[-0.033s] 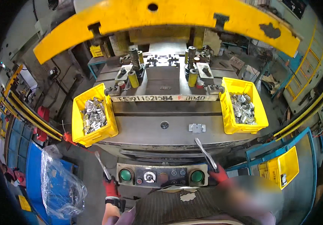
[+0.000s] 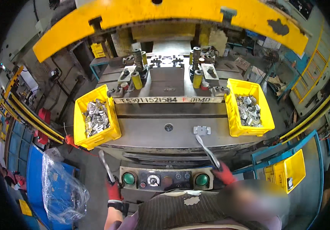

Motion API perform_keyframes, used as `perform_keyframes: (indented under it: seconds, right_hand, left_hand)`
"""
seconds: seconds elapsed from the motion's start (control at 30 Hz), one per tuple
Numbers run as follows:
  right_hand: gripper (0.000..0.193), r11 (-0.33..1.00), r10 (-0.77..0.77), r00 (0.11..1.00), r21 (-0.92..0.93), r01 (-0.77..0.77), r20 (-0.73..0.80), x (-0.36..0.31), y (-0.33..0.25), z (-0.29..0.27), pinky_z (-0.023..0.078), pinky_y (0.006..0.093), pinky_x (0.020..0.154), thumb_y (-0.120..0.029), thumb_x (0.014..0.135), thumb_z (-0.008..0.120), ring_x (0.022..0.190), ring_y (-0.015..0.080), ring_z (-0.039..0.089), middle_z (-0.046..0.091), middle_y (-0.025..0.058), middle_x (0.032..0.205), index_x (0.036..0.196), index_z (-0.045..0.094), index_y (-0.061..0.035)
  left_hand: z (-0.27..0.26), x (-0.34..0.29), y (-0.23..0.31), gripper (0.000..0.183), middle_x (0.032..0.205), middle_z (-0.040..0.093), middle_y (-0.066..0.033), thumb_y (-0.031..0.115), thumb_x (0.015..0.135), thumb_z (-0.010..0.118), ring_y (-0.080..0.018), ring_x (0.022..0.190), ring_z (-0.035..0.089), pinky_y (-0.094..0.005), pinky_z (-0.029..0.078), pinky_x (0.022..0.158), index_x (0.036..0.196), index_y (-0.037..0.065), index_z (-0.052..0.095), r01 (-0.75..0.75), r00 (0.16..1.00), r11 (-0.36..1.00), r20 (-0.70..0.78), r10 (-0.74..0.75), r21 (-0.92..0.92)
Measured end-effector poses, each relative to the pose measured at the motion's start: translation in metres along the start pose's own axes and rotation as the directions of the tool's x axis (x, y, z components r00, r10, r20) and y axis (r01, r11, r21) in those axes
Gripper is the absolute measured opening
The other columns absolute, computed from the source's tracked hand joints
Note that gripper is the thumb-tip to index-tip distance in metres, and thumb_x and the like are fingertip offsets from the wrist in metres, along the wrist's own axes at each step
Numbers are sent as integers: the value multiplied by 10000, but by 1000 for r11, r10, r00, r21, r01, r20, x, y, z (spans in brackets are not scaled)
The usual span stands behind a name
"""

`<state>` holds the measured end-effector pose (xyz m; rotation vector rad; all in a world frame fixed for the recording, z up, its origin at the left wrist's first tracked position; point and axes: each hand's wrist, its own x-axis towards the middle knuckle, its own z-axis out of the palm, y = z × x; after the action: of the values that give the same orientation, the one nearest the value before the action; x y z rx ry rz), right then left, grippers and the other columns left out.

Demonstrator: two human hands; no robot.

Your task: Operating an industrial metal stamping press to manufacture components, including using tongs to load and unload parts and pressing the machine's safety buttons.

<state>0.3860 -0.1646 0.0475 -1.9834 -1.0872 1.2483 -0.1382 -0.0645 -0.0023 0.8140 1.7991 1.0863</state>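
My left hand (image 2: 113,190), in a red glove, is closed around a slim metal tool that looks like tongs (image 2: 106,167), left of the control panel. Its tip points away from me, over the floor. My right hand (image 2: 224,175), also red-gloved, grips a second, longer pair of tongs (image 2: 208,151) above the panel's right end. The tip of these tongs meets the near left edge of a small grey metal bracket (image 2: 203,130) lying on the press table (image 2: 146,132). From this view I cannot tell whether the jaws pinch the bracket.
Yellow bins of metal parts stand at the table's left (image 2: 116,132) and right (image 2: 249,132). Beyond is a die with guide posts (image 2: 137,61), under a yellow press beam (image 2: 188,10). A control panel (image 2: 165,179) with green buttons sits nearest me.
My right hand has moved slightly forward and left, bringing its tongs' tip to the bracket. The left tongs have turned a little. The yellow beam sits slightly higher in view.
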Motion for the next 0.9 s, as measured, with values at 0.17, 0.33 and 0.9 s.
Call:
perform_keyframes:
  seconds: [0.17,0.33,0.9]
  right_hand:
    - [640,820,-565,821,48,570,-87,86,-205,8,382,359,881,-167,791,594,974,292,511,444,177,1191,1324,259,-51]
    - [651,699,-694,647,-510,501,-316,201,-335,11,442,420,808,-168,742,596,964,398,519,500,267,1052,1285,267,-27]
    - [264,430,-527,810,742,514,-257,203,-294,-3,393,239,479,-127,791,592,545,86,475,491,-27,668,1045,523,-103]
  left_hand:
    - [66,4,63,519,900,540,-38,74,791,604,-105,714,480,-240,427,629,1258,47,381,-478,831,878,337,443,23]
    - [154,10,107,621,1200,485,-85,16,746,630,-148,1068,459,-262,349,914,1298,32,346,-373,738,913,543,401,-166]
    - [323,115,339,557,1035,576,-182,217,781,629,-226,910,550,-320,429,796,1263,68,394,-730,423,652,613,667,-206]
